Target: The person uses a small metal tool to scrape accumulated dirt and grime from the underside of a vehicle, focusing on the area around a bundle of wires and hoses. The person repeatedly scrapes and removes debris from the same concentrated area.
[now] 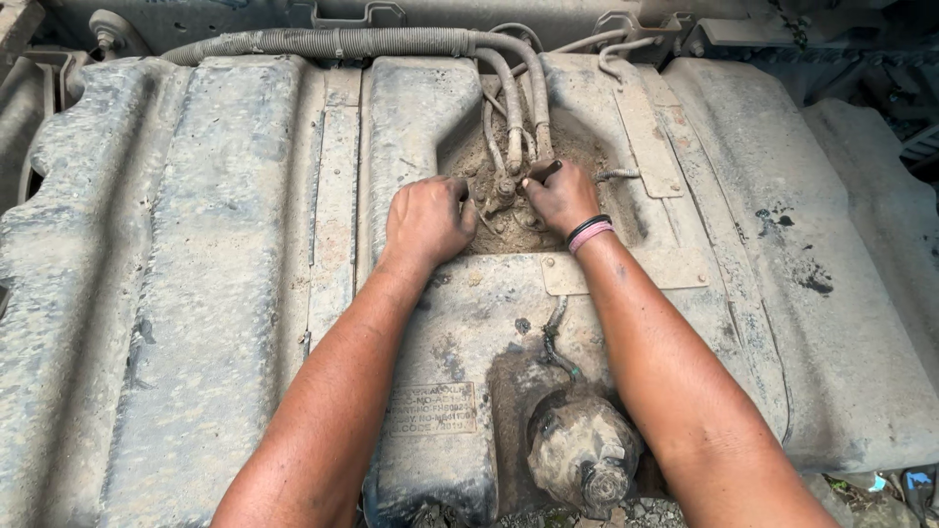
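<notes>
Dust-caked grey ribbed tank (pixel 235 293) fills the view. Left hand (pixel 425 220) rests curled beside the muddy hose fitting (pixel 506 186) in its recess; right hand (pixel 562 196) pinches a small dark tool (pixel 548 170). Corrugated hoses (pixel 514 108) remain attached, so the fitting looks not yet freed.

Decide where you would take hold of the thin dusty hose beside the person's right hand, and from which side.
Grip the hose on its straight run above the fitting, from the side with the fingers around it. There it stands clear of the tank; lower down, dirt and both hands crowd it.
</notes>
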